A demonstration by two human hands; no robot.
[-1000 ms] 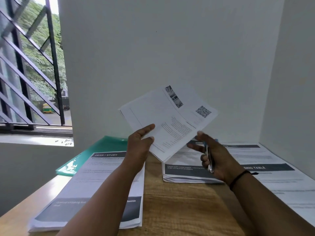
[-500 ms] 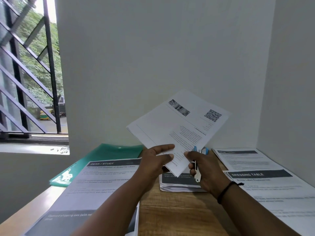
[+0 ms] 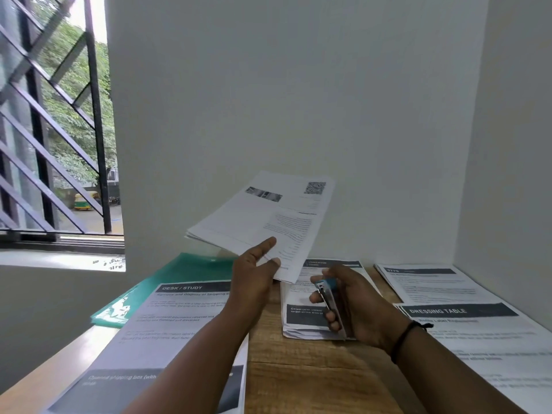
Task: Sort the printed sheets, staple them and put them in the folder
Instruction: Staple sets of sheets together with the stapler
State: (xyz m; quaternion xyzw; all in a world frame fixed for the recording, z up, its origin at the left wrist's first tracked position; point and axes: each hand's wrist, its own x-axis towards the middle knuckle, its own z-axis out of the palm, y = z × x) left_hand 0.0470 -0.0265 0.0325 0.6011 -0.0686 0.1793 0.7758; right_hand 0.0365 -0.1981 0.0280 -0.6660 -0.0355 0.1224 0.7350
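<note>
I see my left hand (image 3: pixel 257 276) raised above the table (image 3: pixel 301 380), thumb and fingers pinching the near corner of a sheaf of sheets (image 3: pixel 263 222) tilted up toward the wall. My right hand (image 3: pixel 355 306) grips a blue stapler (image 3: pixel 328 297) just beside that corner. The green folder (image 3: pixel 167 282) lies far left.

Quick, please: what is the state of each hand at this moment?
Left hand: pinches the set of sheets, lifted above the desk.
Right hand: grips the blue stapler.
</note>
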